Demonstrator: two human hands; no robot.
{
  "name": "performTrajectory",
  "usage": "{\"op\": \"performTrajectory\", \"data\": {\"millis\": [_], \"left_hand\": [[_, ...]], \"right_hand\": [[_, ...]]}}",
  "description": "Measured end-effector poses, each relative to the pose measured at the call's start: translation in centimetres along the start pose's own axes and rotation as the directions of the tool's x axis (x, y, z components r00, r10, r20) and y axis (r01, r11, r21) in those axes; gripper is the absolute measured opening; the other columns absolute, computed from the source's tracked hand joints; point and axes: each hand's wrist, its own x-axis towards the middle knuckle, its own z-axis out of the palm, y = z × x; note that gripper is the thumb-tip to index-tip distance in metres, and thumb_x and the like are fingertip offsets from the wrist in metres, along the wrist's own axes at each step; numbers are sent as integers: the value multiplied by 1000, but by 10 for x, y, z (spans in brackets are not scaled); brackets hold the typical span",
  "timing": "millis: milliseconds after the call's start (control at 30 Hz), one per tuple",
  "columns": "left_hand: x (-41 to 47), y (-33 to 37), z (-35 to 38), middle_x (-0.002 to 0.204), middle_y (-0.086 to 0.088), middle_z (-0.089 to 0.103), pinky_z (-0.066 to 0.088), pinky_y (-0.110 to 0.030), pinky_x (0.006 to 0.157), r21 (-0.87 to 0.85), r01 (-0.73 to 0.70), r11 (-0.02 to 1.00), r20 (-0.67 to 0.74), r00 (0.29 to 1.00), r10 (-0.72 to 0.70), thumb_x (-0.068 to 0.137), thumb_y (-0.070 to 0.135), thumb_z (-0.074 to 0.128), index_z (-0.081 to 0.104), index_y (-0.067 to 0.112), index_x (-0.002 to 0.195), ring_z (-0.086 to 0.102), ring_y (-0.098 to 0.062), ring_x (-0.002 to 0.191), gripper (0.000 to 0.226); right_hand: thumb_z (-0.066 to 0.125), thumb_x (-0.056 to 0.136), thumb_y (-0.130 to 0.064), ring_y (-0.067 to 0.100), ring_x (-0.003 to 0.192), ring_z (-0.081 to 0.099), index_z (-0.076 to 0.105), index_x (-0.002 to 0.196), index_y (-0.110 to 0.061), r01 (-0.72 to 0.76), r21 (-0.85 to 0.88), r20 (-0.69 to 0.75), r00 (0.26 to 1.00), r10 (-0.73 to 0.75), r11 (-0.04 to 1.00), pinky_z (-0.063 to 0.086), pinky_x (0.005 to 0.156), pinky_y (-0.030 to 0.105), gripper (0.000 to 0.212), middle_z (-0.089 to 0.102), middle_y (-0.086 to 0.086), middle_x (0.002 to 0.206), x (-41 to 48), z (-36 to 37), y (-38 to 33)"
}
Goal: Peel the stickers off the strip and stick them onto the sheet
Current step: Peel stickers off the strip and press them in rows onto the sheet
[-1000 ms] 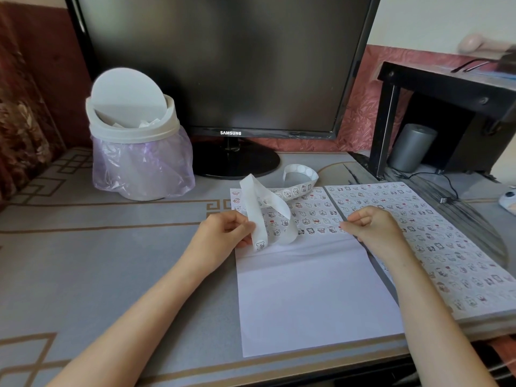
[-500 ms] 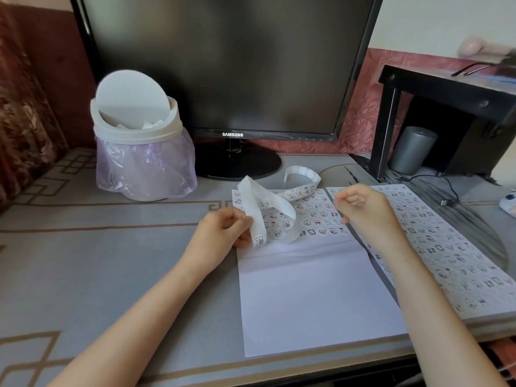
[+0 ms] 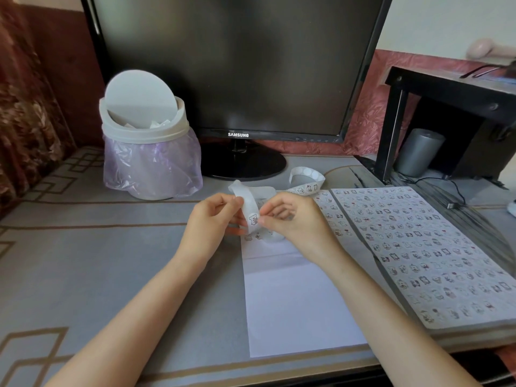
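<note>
Holds the sticker strip (image 3: 240,194) in the air just above the far end of the white sheet (image 3: 293,303), pinched between the curled thumb and fingers of the left hand (image 3: 215,219). Picks with the right hand (image 3: 296,219), thumb and forefinger tips closed together, at the edge of the cartoon sticker (image 3: 253,219) near the strip's end. Best to bend the strip sharply backward there to lift that edge. Then take only the rim, peel slowly, and keep the sticky face off the fingers. Aim for the next free place below the rows already stuck at the sheet's far end; press flat from one side.
</note>
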Motion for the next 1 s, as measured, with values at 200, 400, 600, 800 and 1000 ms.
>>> {"op": "performTrajectory", "data": {"millis": [200,400,600,800,1000], "left_hand": [[0,1,1,79,-14,68,58,-28,63,-40,30,999,25,999,-29,96,24,52,66,6,80,67,-22,73,28],[0,1,1,72,-2,70,58,-26,68,51,35,998,80,996,-39,91,15,58,67,10,79,67,-12,71,16],[0,2,1,77,-5,71,59,-26,69,86,50,995,67,996,-55,92,14,56,69,13,82,68,-12,72,16],[0,3,1,73,0,71,58,-25,69,81,42,996,104,993,-50,92,13,56,69,14,81,68,-8,70,18],[-1,2,1,70,5,70,58,-28,70,97,32,995,108,993,-42,92,13,56,69,17,77,67,-7,69,20]], "right_hand": [[72,78,-3,8,67,56,65,75,-22,37,64,-41,999,-34,997,47,68,19,20,64,-9,71,2,0,3],[71,79,-2,6,69,56,67,76,-23,59,47,-56,997,-56,997,49,68,23,21,65,-9,71,3,-1,6],[70,79,-3,7,71,57,68,80,-22,71,76,-48,997,-68,995,50,71,31,20,65,-8,73,3,0,8],[70,80,-3,15,75,58,69,82,-25,75,66,-48,996,-72,995,51,78,46,22,67,0,79,4,0,10],[71,79,-4,12,72,58,69,81,-25,80,42,-40,996,-78,996,51,76,38,21,66,-5,76,3,0,9]]}}
